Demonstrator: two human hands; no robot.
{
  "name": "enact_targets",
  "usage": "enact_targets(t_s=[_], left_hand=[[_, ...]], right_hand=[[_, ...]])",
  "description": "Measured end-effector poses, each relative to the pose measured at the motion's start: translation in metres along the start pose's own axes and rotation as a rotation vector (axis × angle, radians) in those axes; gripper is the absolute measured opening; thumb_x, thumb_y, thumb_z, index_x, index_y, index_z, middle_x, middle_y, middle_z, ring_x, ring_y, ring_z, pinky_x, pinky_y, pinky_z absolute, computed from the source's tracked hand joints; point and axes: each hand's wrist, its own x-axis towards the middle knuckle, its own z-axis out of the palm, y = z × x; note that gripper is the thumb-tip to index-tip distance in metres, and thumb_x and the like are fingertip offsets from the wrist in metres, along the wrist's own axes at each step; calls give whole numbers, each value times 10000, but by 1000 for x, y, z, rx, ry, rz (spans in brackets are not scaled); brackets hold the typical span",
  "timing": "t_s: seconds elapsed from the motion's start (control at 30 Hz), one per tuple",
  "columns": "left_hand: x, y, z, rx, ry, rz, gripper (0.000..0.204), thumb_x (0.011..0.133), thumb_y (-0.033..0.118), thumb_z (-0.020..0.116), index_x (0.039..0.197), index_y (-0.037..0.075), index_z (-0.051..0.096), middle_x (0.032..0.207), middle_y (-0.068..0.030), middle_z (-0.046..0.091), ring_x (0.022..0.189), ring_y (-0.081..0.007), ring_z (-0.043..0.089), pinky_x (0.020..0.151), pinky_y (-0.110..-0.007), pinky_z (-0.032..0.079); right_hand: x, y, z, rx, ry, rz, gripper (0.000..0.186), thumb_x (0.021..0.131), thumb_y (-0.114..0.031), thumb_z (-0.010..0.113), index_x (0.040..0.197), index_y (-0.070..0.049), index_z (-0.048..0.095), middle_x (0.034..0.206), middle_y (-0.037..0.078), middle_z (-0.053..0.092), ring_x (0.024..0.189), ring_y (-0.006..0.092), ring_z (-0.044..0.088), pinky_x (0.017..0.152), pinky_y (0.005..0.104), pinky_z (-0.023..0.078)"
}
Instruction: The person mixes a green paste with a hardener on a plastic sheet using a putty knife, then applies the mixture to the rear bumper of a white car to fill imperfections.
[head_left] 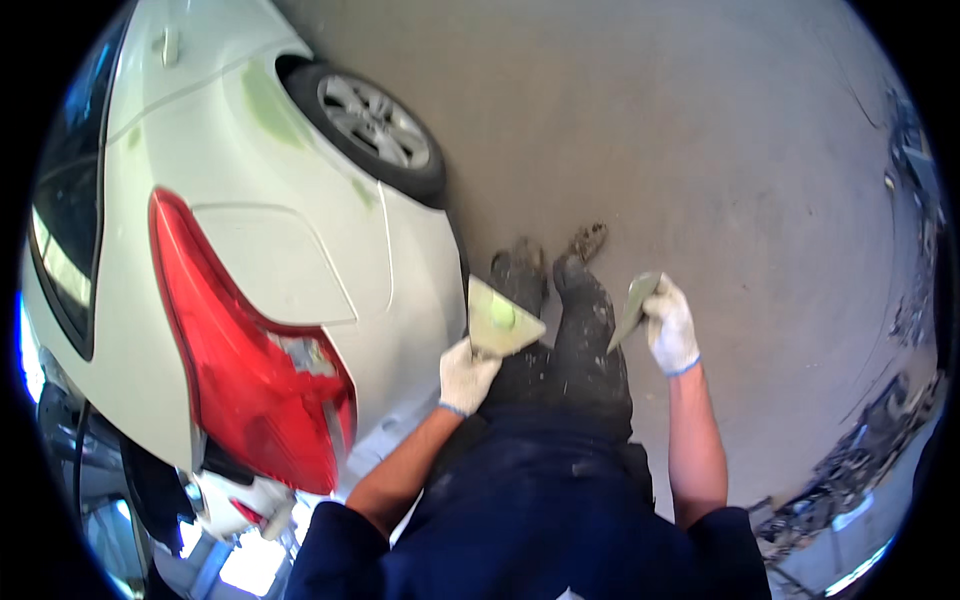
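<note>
My left hand [467, 377], in a white knit glove, grips one corner of a flat, pale putty spreader [487, 322]. A dab of light green filler [503, 314] sits on its face. To the right, my gloved right hand [671, 326] is closed on a second putty spreader [633, 311], greyish green and seen at a slant, partly covered by the fingers. Neither spreader touches the white car [275, 245] on my left. Green filler patches [268, 108] show on its panel above the rear wheel, with a smaller patch [362, 194] behind the wheel.
The car's rear wheel [372, 122] stands ahead on the left. Its red tail light [250, 370] has a damaged, greyish spot [303, 354]. Grey concrete floor [680, 130] stretches ahead and right. Dark piled parts [860, 450] line the right edge. Another white vehicle [240, 500] is behind at lower left.
</note>
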Motion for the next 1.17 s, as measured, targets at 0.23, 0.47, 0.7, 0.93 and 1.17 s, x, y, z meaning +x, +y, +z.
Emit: enact_targets(t_s=[0.23,0.47,0.7,0.93,1.17], left_hand=[[33,53,0,-467,60,-364,182,888,122,734,1029,8,716,793,-7,698,638,-73,614,595,-269,500],[93,64,-22,-680,113,-403,146,896,103,755,996,14,697,773,4,664,619,-72,586,568,-252,475],[108,83,-72,-626,204,-424,140,914,134,743,982,28,685,742,12,639,559,-67,544,516,-258,443],[99,145,-58,-722,347,-643,167,914,177,752,958,24,702,754,10,660,584,-73,576,523,-263,463],[132,214,-51,-712,235,-687,317,934,187,701,1187,-2,675,821,-50,685,571,-111,601,542,-245,481]], right_hand=[[86,-62,47,-190,-145,174,402,792,-105,552,1170,21,607,1058,56,644,1011,146,590,938,302,466],[148,-74,110,-197,-218,227,419,794,-143,586,1182,14,608,1048,69,656,979,177,616,920,317,490],[173,-90,150,-185,-310,256,213,719,-106,591,906,-3,597,823,124,610,756,257,622,744,374,515],[213,-121,129,-74,-441,556,402,773,-101,650,1153,29,633,1045,103,709,946,211,682,901,335,540],[273,-165,142,-55,-457,614,515,777,-122,617,1251,78,602,1154,147,699,1114,242,662,1043,366,488]])
